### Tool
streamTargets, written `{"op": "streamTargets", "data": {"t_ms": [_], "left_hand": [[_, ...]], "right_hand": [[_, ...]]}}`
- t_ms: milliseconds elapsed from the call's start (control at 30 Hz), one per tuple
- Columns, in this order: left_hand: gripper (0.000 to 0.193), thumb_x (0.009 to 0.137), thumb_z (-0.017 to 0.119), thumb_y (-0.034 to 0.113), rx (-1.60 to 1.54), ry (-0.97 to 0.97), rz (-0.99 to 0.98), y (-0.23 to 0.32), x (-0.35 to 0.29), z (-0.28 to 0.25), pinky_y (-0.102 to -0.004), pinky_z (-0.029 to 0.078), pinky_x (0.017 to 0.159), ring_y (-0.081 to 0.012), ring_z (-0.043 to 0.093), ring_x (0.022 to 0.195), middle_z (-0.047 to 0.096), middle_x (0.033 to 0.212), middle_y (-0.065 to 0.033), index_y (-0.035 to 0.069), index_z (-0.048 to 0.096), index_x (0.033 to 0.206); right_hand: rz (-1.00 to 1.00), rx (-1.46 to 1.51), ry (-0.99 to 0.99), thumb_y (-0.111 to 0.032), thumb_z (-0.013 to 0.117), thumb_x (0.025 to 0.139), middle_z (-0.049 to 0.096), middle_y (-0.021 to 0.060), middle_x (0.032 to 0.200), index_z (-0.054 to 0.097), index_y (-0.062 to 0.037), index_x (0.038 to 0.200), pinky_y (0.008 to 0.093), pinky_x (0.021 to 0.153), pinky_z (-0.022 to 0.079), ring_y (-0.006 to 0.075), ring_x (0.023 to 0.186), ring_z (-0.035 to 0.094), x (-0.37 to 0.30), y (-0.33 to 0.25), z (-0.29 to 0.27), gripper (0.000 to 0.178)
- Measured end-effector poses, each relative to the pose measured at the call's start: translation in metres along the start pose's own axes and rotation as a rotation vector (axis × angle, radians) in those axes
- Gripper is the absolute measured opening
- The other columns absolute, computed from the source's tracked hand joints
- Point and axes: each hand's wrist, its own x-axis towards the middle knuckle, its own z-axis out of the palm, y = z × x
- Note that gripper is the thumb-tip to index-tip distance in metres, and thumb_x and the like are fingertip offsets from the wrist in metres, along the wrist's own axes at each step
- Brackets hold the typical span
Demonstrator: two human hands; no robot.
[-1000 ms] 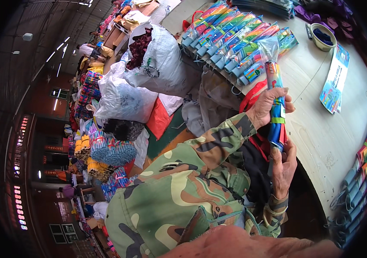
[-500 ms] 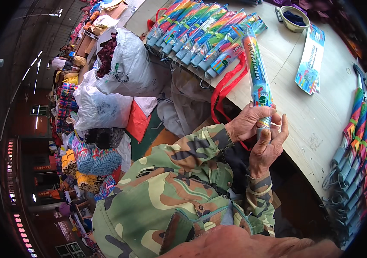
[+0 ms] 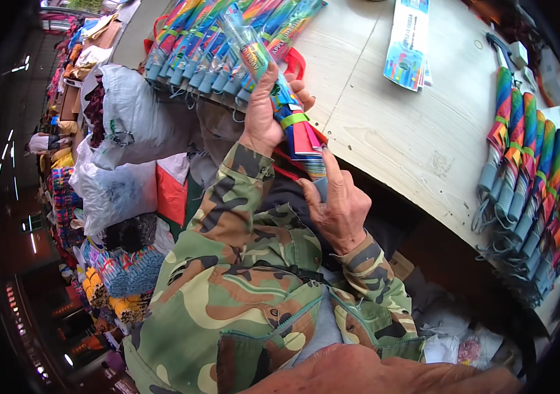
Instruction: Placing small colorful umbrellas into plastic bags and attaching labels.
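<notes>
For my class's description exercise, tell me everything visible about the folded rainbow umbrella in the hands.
The slim, folded, rainbow-coloured, cloth-looking umbrella has a lime-green band, pink-red folds and a blue-grey end. Clear printed plastic film covers its upper part. It slants up-left in the picture, past the pale, smooth tabletop. The left grip clasps its middle; the right grip touches its lower part.
</notes>
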Motion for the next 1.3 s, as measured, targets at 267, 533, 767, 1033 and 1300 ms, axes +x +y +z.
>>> {"op": "streamTargets", "data": {"t_ms": [267,533,767,1033,1300], "left_hand": [[0.061,0.097,0.082,0.051,-0.018,-0.06,-0.133,-0.051,-0.032,0.017,-0.0514,0.064,0.087,-0.0326,0.076,0.086,0.074,0.096,-0.0155,0.001,0.058,0.123],[0.07,0.102,0.074,0.057,0.035,-0.117,-0.287,-0.079,-0.057,0.015,-0.048,0.065,0.091,-0.0332,0.076,0.099,0.075,0.108,-0.0178,-0.002,0.055,0.134],[0.058,0.103,0.075,0.05,0.037,-0.09,-0.054,-0.041,-0.02,0.017,-0.0479,0.066,0.087,-0.0294,0.078,0.084,0.078,0.099,-0.0154,-0.001,0.063,0.127],[0.058,0.098,0.084,0.045,0.092,-0.014,-0.068,-0.052,-0.032,0.027,-0.049,0.068,0.084,-0.0248,0.077,0.078,0.07,0.092,-0.0094,0.003,0.055,0.124],[0.025,0.103,0.079,0.029,0.184,-0.046,-0.259,-0.072,-0.052,0.025,-0.0324,0.062,0.071,-0.015,0.07,0.075,0.068,0.084,-0.002,0.007,0.067,0.105]], "right_hand": [[0.027,-0.049,0.066,-0.034,0.087,0.09,0.054,0.0048,0.078,0.056,-0.0086,0.158,0.0361,0.047,0.042,0.0193,0.054,0.055,0.005,0.016,0.003,0.079],[0.527,0.807,0.121,-0.034,0.093,0.089,0.073,0.0204,0.128,0.049,-0.003,0.148,0.0359,0.082,0.063,0.0277,0.1,0.079,0.012,0.025,0.019,0.08],[0.42,0.487,0.034,-0.029,0.095,0.088,0.073,0.0149,0.085,0.048,-0.0002,0.15,0.0342,0.065,0.058,0.0221,0.071,0.074,-0.01,0.001,-0.006,0.083],[0.397,0.401,0.056,-0.029,0.095,0.088,0.072,0.0157,0.087,0.045,-0.0013,0.153,0.0367,0.063,0.059,0.0278,0.07,0.074,-0.004,0.001,-0.002,0.087],[0.407,0.391,0.067,-0.066,0.084,0.086,0.074,0.022,0.119,0.035,-0.0012,0.16,0.0391,0.084,0.064,0.0335,0.104,0.079,-0.001,0.013,0.013,0.11]]}}
